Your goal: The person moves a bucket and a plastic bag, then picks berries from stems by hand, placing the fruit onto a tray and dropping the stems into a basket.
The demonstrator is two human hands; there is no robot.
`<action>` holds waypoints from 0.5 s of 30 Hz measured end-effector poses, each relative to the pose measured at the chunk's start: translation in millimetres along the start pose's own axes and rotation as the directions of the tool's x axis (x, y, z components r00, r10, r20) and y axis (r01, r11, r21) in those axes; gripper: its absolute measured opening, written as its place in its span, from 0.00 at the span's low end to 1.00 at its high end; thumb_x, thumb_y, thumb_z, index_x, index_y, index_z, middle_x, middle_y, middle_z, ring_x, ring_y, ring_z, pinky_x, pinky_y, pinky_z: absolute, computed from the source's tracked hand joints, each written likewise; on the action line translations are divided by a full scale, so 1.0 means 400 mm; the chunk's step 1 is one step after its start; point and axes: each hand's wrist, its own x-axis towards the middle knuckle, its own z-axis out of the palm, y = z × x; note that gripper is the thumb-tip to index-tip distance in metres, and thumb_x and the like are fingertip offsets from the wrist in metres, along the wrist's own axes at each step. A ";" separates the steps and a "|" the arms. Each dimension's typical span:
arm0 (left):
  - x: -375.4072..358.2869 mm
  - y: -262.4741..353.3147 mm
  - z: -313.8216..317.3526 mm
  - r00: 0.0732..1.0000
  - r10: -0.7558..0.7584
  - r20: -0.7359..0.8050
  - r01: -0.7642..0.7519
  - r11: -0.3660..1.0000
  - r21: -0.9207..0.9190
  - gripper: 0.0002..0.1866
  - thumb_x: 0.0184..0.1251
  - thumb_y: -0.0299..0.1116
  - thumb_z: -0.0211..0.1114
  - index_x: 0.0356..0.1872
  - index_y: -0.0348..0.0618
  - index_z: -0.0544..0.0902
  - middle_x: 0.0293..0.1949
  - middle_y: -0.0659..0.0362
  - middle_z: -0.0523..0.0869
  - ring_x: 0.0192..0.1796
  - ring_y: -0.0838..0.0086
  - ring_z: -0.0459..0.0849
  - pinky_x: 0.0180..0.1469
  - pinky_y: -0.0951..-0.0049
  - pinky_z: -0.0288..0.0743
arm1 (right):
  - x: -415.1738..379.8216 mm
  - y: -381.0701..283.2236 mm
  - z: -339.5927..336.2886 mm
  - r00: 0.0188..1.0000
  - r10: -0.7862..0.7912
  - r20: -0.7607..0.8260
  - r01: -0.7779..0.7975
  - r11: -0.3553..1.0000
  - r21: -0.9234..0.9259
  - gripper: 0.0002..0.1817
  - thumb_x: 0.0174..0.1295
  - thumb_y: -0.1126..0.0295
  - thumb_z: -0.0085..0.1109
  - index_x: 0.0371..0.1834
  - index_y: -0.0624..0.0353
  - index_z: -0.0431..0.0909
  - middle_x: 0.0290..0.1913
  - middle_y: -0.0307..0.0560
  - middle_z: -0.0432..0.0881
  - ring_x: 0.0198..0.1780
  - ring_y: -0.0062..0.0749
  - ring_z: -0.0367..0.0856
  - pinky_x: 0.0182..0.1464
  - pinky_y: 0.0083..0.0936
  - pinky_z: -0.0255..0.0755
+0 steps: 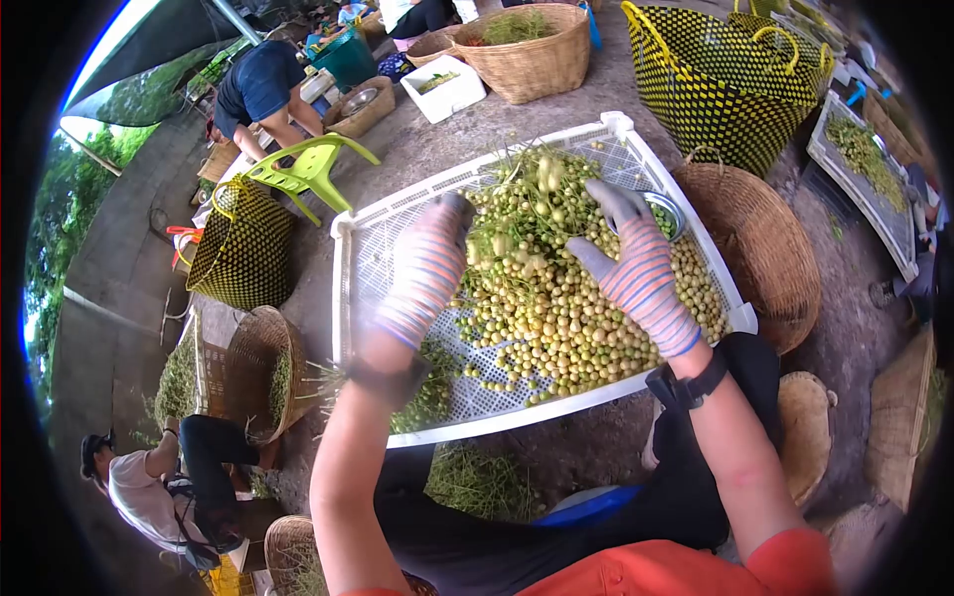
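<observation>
A white mesh tray (383, 213) lies before me, holding many small round yellow-green fruits (576, 333). Near its far side is a heap of green stems with fruits still attached (532, 209). My left hand (427, 260), in a striped glove with grey fingers, is at the heap's left edge. It is blurred, and its bent fingertips are partly hidden. On the heap's right side my right hand (636, 263), gloved alike, is open with thumb and fingers apart. A round metal bowl (676, 214) sits in the tray, partly behind that hand.
Right of the tray stands a wicker basket (760, 248), with a black-and-yellow woven basket (711, 84) beyond it. A green plastic chair (316, 164) stands at the back left. Two people, one bending (260, 89) and one seated (149, 487), are on the left. Stems (477, 482) lie below the tray.
</observation>
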 end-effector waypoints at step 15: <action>-0.166 0.043 0.054 0.910 -0.115 0.398 -0.006 0.957 0.290 0.10 0.56 0.24 0.57 0.40 0.46 0.75 0.36 0.49 0.80 0.34 0.52 0.82 0.35 0.54 0.75 | -0.115 0.121 0.151 0.549 0.181 0.816 -0.477 0.870 0.128 0.19 0.56 0.56 0.66 0.48 0.53 0.83 0.44 0.43 0.86 0.46 0.26 0.81 0.54 0.26 0.72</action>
